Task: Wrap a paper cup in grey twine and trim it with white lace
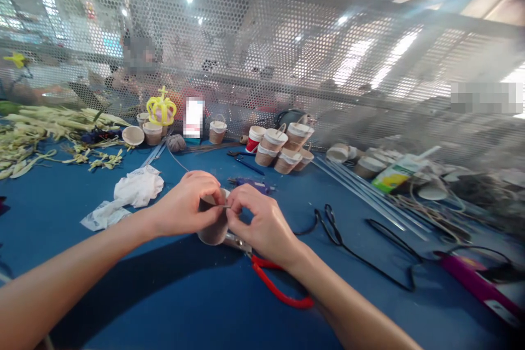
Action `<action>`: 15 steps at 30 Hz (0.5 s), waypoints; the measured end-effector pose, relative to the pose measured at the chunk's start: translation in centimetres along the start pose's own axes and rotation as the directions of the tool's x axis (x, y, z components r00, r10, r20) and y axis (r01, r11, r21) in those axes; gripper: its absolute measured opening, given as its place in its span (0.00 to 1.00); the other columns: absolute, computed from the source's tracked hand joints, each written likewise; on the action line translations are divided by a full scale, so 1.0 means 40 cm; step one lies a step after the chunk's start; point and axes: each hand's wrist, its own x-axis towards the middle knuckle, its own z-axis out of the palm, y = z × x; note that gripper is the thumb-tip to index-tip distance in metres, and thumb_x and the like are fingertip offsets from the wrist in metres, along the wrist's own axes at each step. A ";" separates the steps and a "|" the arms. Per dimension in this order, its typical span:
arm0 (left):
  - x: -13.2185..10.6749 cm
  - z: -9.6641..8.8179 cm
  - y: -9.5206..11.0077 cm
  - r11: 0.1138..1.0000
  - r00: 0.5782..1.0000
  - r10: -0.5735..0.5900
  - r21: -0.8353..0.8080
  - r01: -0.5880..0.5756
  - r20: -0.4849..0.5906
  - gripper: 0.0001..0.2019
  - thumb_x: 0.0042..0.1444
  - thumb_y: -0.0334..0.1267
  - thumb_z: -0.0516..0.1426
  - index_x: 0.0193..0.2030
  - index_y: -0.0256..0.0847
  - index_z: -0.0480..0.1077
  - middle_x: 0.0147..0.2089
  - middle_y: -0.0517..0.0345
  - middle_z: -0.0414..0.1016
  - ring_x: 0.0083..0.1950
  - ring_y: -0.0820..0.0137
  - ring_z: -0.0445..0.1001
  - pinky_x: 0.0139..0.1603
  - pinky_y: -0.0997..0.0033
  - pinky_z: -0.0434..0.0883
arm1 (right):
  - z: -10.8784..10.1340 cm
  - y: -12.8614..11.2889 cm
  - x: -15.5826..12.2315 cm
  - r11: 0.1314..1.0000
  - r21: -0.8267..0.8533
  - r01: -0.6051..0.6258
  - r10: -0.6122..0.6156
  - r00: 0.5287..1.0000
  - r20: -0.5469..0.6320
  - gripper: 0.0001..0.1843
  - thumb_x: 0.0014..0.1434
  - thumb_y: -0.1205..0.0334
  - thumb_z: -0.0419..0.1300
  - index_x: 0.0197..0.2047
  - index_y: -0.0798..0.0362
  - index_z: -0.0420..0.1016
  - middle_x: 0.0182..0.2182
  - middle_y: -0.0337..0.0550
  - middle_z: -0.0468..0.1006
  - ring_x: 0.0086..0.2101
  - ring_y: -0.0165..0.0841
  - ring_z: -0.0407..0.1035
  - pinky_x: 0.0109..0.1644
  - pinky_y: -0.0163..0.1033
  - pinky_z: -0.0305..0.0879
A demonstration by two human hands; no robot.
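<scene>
My left hand (191, 203) and my right hand (262, 216) meet over a paper cup (214, 232), both closed in a pinch. Between their fingertips runs a short stretch of thin grey yarn (223, 206). The cup stands on the blue table; my fingers hide much of its upper part. A grey yarn ball (176, 143) lies farther back, with a strand leading from it toward my left hand. Under my right hand and wrist lie red-handled scissors (283, 291), their blades beside the cup. A blue glue gun (253, 186) rests just beyond my hands, partly covered.
Crumpled white tissue (139, 186) lies left of my hands. Wrapped cups with handles (274, 139) stand stacked behind, before a perforated metal screen (262, 27). Clear glue sticks (361, 191), a black cable (361, 257) and a purple box (479, 279) occupy the right; pale dried stalks (53, 126) fill the left.
</scene>
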 end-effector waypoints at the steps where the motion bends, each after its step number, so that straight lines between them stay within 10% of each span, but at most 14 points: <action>1: -0.002 0.002 -0.002 1.000 1.000 0.004 -0.008 -0.004 -0.006 0.04 0.50 0.32 0.53 0.27 0.39 0.67 0.30 0.55 0.74 0.43 0.64 0.71 0.47 0.63 0.63 | -0.001 0.001 0.000 1.000 0.003 0.002 -0.002 1.000 0.000 0.11 0.49 0.73 0.53 0.20 0.51 0.56 0.25 0.43 0.70 0.29 0.32 0.64 0.34 0.37 0.63; 15: -0.009 0.015 -0.042 0.972 0.998 -0.067 -0.223 0.066 0.006 0.05 0.49 0.27 0.53 0.26 0.39 0.65 0.32 0.58 0.73 0.44 0.68 0.69 0.45 0.69 0.65 | -0.017 0.027 -0.013 1.000 0.005 0.004 -0.004 0.998 -0.068 0.07 0.50 0.72 0.54 0.23 0.53 0.64 0.31 0.45 0.74 0.33 0.30 0.69 0.39 0.37 0.65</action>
